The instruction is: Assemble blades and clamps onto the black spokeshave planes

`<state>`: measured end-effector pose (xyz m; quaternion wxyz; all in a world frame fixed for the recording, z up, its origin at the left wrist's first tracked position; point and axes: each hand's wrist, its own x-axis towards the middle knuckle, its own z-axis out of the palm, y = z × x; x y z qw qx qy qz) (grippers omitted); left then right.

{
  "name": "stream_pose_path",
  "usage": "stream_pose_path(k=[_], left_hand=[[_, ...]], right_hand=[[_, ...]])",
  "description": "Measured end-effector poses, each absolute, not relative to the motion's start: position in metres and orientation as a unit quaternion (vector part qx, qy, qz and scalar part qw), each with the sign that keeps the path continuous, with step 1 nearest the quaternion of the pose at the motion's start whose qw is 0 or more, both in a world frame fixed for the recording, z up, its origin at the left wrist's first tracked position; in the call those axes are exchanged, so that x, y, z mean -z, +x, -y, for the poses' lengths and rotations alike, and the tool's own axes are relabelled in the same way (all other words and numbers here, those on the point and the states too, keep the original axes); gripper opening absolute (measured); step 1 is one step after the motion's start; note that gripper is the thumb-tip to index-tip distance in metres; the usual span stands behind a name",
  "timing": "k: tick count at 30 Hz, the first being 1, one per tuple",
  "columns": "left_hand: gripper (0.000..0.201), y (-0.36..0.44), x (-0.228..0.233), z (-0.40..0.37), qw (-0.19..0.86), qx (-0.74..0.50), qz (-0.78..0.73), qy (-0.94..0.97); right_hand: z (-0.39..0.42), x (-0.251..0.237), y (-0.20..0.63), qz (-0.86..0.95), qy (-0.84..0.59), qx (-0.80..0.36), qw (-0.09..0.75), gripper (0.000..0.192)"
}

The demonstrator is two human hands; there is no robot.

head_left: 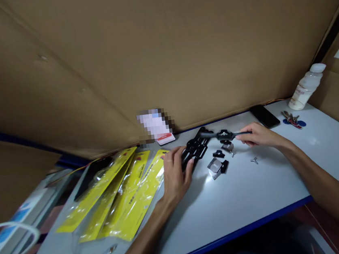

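Black plastic made up the folding bracket [195, 148] at the centre of the frame, lying on the white table [257, 198]. The left hand [175, 175] pressed down on its near end, fingers curled over it. The right hand [257, 134] pinched a thin black rod [228, 135] joined to the bracket. Small clips [219, 164] and a wing nut [254, 160] lay just below; yellow packets [125, 197] lay at lower left.

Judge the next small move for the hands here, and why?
Probably the right hand brings its black rod toward the black frame that the left hand pins to the table; the rod already points at it.
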<state>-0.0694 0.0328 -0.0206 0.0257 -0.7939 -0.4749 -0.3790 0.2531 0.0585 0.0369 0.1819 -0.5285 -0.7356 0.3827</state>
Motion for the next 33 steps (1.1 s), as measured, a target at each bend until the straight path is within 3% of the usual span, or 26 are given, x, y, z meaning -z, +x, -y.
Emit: stream_pose_path(k=[2,5,7,14,16,19,21,23,27,33], left_hand=[[0.036,-0.066,0.018,-0.026,-0.003,0.393,0.456,-0.799],[0.031,-0.057,0.016,-0.015,-0.171,0.341,0.448,-0.809],[0.037,-0.05,0.016,-0.007,-0.297,0.281,0.439,-0.8],[0.043,-0.034,0.014,0.007,-0.552,0.199,0.396,-0.706],[0.043,-0.032,0.016,0.008,-0.543,0.226,0.419,-0.692],[0.038,-0.028,0.023,0.01,-0.464,0.284,0.47,-0.695],[0.034,-0.026,0.027,0.01,-0.451,0.297,0.483,-0.689],[0.032,-0.024,0.029,0.01,-0.452,0.302,0.485,-0.685],[0.03,-0.023,0.027,0.01,-0.442,0.302,0.483,-0.693],[0.028,-0.023,0.028,0.012,-0.428,0.276,0.495,-0.704]], right_hand=[[-0.052,-0.042,0.248,0.723,-0.459,-0.478,0.194,0.041],[-0.048,-0.041,0.241,0.708,-0.408,-0.556,0.153,0.037],[-0.048,-0.036,0.238,0.7,-0.399,-0.577,0.135,0.036],[-0.053,-0.022,0.235,0.7,-0.392,-0.59,0.096,0.038],[-0.051,-0.022,0.229,0.732,-0.432,-0.504,0.155,0.035],[-0.042,-0.022,0.213,0.751,-0.542,-0.206,0.315,0.026],[-0.032,-0.021,0.2,0.757,-0.56,-0.079,0.327,0.027],[-0.021,-0.017,0.187,0.798,-0.536,-0.092,0.259,0.035],[-0.003,-0.006,0.168,0.837,-0.515,-0.126,0.137,0.031],[-0.003,0.0,0.159,0.794,-0.556,-0.185,0.159,0.027]])
